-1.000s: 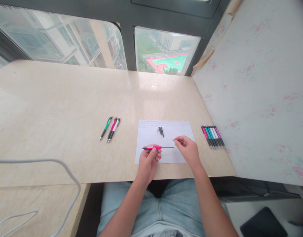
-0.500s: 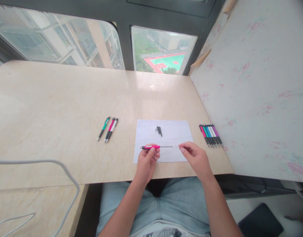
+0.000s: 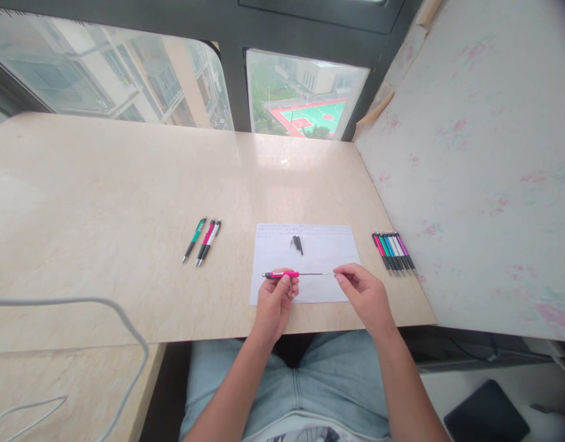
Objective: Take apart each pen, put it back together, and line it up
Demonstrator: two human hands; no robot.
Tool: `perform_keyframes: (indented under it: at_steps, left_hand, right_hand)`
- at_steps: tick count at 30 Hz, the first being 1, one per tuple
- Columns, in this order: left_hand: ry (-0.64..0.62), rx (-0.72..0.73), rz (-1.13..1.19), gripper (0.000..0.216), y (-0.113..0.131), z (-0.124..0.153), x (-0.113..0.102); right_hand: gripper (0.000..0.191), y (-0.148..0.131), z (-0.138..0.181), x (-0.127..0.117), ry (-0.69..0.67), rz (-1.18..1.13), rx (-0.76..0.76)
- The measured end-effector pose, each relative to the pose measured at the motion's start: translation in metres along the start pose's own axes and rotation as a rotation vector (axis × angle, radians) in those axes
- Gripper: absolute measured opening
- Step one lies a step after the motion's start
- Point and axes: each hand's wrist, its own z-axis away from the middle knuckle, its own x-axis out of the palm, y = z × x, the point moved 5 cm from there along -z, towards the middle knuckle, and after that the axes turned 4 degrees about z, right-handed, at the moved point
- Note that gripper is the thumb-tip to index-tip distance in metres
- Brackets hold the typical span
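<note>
Head view: left hand [image 3: 276, 302] pinches the pink pen barrel [image 3: 290, 274], bare refill [image 3: 314, 274] jutting rightward from that grip; right hand [image 3: 364, 296] pinched together just past its tip, contents unclear. Looks like delicate refill-end work, calling for steady alignment next.

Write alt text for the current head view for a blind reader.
A left hand holds a pink pen, its bare refill pointing toward the right hand, above paper. Three pens lie left, a row of pens right.
</note>
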Motion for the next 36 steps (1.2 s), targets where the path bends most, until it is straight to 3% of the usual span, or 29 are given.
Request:
perform_keyframes:
  at_steps: [15,25,36]
  left_hand:
    - [0.004,-0.007,-0.013,0.021,0.000,0.001,0.002]
    - [-0.013,-0.012,-0.026,0.023,0.001,0.001,0.005]
    - [-0.021,-0.004,-0.021,0.020,0.000,0.001,0.002]
  right_hand:
    - [0.017,-0.001,-0.002,0.005,-0.062,0.032,-0.010]
    - [0.019,-0.004,-0.007,0.023,-0.126,0.019,-0.022]
    - [0.014,0.001,-0.005,0.037,-0.082,-0.112,0.043]
